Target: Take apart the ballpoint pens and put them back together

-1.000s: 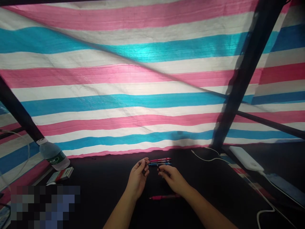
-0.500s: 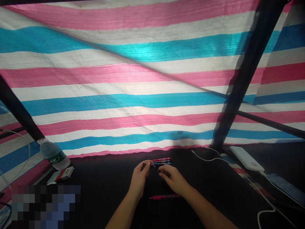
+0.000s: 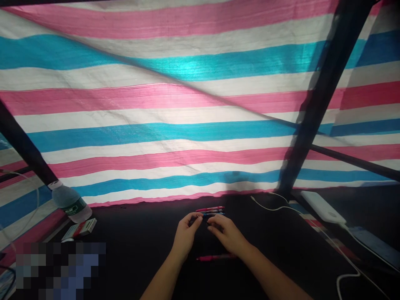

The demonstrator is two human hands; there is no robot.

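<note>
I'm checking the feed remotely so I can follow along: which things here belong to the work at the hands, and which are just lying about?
At the hands: left hand; right hand; row of pens, just beyond the fingertips; pink pen, just below the hands.

Lying about: plastic water bottle; small carton; white power bank; white cable.

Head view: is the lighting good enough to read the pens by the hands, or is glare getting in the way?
In the head view, the striped tarp is bright, with glare on a teal band; the dark table top lies in shadow, so the pens by the left hand and right hand look small and dim, though their colours show.
</note>
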